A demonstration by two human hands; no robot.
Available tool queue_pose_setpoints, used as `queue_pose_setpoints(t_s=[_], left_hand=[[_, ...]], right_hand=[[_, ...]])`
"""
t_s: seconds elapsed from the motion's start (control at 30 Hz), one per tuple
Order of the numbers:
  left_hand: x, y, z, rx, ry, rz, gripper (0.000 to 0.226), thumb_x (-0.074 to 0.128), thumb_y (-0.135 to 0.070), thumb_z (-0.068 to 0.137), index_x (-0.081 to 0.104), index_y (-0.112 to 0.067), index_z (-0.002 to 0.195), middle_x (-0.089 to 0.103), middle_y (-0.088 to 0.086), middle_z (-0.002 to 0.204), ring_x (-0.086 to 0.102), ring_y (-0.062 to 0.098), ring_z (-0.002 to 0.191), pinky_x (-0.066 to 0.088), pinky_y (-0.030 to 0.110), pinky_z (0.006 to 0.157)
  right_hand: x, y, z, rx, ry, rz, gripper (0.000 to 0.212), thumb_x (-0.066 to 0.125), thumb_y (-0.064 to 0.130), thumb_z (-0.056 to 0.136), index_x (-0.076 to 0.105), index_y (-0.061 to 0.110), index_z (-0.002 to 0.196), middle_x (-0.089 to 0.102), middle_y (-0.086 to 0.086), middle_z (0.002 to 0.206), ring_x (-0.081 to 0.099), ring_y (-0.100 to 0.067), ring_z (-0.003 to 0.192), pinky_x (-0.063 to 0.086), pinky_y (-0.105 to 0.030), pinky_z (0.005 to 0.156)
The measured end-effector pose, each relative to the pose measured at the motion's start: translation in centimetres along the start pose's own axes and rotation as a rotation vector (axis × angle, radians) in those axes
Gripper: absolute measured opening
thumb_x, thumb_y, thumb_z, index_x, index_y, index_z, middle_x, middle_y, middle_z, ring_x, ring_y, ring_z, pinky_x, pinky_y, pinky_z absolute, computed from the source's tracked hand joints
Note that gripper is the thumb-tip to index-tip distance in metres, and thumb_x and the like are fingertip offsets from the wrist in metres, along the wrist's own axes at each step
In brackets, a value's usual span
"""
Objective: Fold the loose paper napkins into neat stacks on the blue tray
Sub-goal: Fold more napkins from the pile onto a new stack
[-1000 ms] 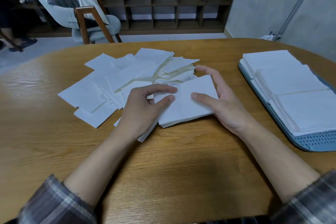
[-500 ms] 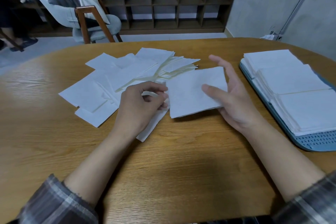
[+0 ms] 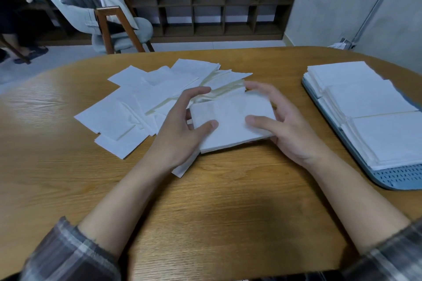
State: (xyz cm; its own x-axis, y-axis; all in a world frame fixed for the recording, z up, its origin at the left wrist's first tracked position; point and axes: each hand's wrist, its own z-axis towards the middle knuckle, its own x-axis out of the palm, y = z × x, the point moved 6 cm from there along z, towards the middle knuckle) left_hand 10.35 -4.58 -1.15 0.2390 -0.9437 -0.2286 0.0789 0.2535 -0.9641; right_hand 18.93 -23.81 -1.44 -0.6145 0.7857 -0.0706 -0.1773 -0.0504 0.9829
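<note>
At napkin edges: left hand, right hand gripping; tray apart.

Half a second ago only the right hand held the napkin, lifted toward the right of centre. Now the left hand has opened from its curl by the pile and taken the napkin's left edge, thumb on top. The napkin sits lower, at frame centre, between both hands.

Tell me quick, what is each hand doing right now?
Left hand: grips the folded napkin, left edge.
Right hand: grips its right edge.
</note>
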Motion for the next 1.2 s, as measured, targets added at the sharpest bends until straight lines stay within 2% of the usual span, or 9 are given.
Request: queue_pose_setpoints(t_s=[0.1, 0.17, 0.27, 0.37, 0.5, 0.57, 0.93, 1.1, 1.2], left_hand=[[-0.2, 0.0, 0.0, 0.024, -0.012, 0.122, 0.053, 0.076, -0.018, 0.096, 0.051, -0.039, 0.138, 0.070, -0.009, 0.113, 0.070, 0.004, 0.093, 0.056, 0.021, 0.073], [-1.0, 0.0, 0.1, 0.072, -0.067, 0.378, 0.042, 0.079, -0.032, 0.092, 0.053, -0.038, 0.124, 0.069, -0.010, 0.099, 0.068, 0.008, 0.081, 0.057, 0.029, 0.072], [-1.9, 0.4, 0.5, 0.069, -0.030, 0.663, 0.035, 0.084, -0.053, 0.080, 0.058, -0.033, 0.094, 0.066, -0.012, 0.076, 0.062, 0.006, 0.072, 0.056, 0.040, 0.072], [-1.6, 1.0, 0.4, 0.019, 0.085, 0.837, 0.038, 0.084, -0.063, 0.074, 0.065, -0.034, 0.090, 0.064, -0.014, 0.078, 0.060, 0.002, 0.078, 0.055, 0.038, 0.074], [-1.3, 0.7, 0.5, 0.098, 0.078, 0.773, 0.011, 0.081, -0.032, 0.085, 0.071, -0.033, 0.082, 0.066, -0.014, 0.074, 0.062, 0.004, 0.077, 0.057, 0.041, 0.072], [-1.2, 0.6, 0.4, 0.116, 0.069, 0.764, 0.013, 0.078, -0.023, 0.084, 0.071, -0.032, 0.077, 0.068, -0.014, 0.073, 0.063, 0.004, 0.076, 0.057, 0.040, 0.071], [-0.8, 0.6, 0.3, 0.103, 0.158, 0.796, 0.010, 0.078, -0.024, 0.086, 0.074, -0.028, 0.078, 0.069, -0.013, 0.074, 0.063, 0.004, 0.074, 0.055, 0.033, 0.071], [0.2, -0.9, -0.8, 0.041, 0.260, 0.492, 0.015, 0.076, -0.010, 0.083, 0.078, -0.023, 0.077, 0.071, -0.004, 0.072, 0.057, 0.003, 0.065, 0.041, 0.012, 0.062], [0.6, -1.5, -1.0, -0.004, 0.292, 0.285, 0.021, 0.076, -0.002, 0.084, 0.080, -0.021, 0.076, 0.071, 0.011, 0.076, 0.052, 0.007, 0.066, 0.041, 0.017, 0.066]], right_hand=[[-0.2, 0.1, 0.0, -0.020, -0.009, -0.158, 0.029, 0.071, 0.002, 0.096, 0.080, 0.021, 0.116, 0.077, 0.010, 0.123, 0.065, -0.006, 0.126, 0.044, -0.019, 0.107], [-1.0, 0.1, 0.0, -0.004, -0.102, -0.266, 0.030, 0.068, -0.002, 0.096, 0.082, 0.022, 0.109, 0.079, 0.017, 0.114, 0.066, 0.003, 0.119, 0.042, -0.007, 0.100], [-2.4, -0.2, 0.1, 0.006, -0.243, -0.385, 0.037, 0.065, -0.001, 0.093, 0.083, 0.030, 0.101, 0.078, 0.022, 0.110, 0.065, 0.006, 0.117, 0.042, -0.010, 0.099], [-3.1, -0.3, 0.0, 0.009, -0.310, -0.473, 0.037, 0.064, 0.003, 0.092, 0.083, 0.034, 0.100, 0.077, 0.022, 0.112, 0.064, 0.006, 0.116, 0.042, -0.009, 0.096], [-3.2, -0.2, -0.1, 0.017, -0.339, -0.486, 0.036, 0.064, 0.004, 0.091, 0.083, 0.035, 0.099, 0.076, 0.023, 0.111, 0.062, 0.008, 0.116, 0.038, 0.000, 0.090], [-3.2, -0.3, -0.1, 0.020, -0.335, -0.491, 0.036, 0.064, 0.005, 0.092, 0.083, 0.034, 0.100, 0.076, 0.022, 0.113, 0.063, 0.007, 0.116, 0.039, 0.000, 0.090], [-2.8, -0.2, -0.1, 0.009, -0.329, -0.504, 0.036, 0.062, 0.003, 0.092, 0.083, 0.032, 0.102, 0.076, 0.025, 0.110, 0.061, 0.012, 0.115, 0.037, 0.001, 0.094], [-2.6, -0.3, 0.1, 0.004, -0.319, -0.510, 0.036, 0.062, 0.003, 0.094, 0.082, 0.031, 0.105, 0.075, 0.025, 0.112, 0.061, 0.012, 0.116, 0.037, 0.000, 0.096], [-2.6, -0.2, 0.0, -0.001, -0.321, -0.508, 0.036, 0.061, 0.003, 0.094, 0.082, 0.030, 0.106, 0.074, 0.027, 0.112, 0.059, 0.015, 0.115, 0.037, 0.001, 0.096]])
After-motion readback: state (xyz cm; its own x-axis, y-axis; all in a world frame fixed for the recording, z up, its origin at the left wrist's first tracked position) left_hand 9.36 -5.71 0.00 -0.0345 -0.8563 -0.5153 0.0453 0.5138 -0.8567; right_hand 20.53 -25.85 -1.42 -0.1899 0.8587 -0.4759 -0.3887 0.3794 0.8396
